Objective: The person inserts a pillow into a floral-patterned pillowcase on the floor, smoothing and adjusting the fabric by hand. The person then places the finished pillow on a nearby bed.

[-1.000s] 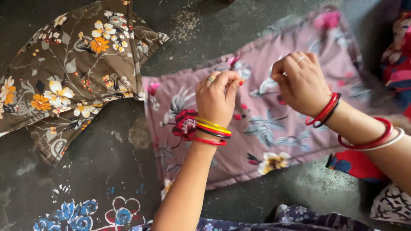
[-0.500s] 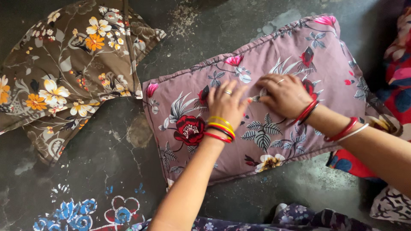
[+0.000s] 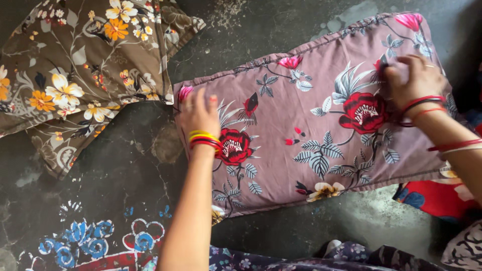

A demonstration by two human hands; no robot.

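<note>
Hands spread on the mauve pillow

We saw the dark floor carrying a mauve floral pillow beside a brown floral pillow. Our left hand lay flat, fingers released, at its left edge; our right hand pressed near the far right corner, grasping nothing.

The pillow in the middle is dusty mauve, printed with red and pink flowers, grey-white leaves and one cream flower at its near edge. The pillow at the far left is brown, with orange, yellow and white flowers and pale stems. The floor is dark grey, with blue and red painted flowers at the near left. The left hand wears yellow, black and red bangles; the right hand wears red and black ones. At the right lies cloth in red and blue.
</note>
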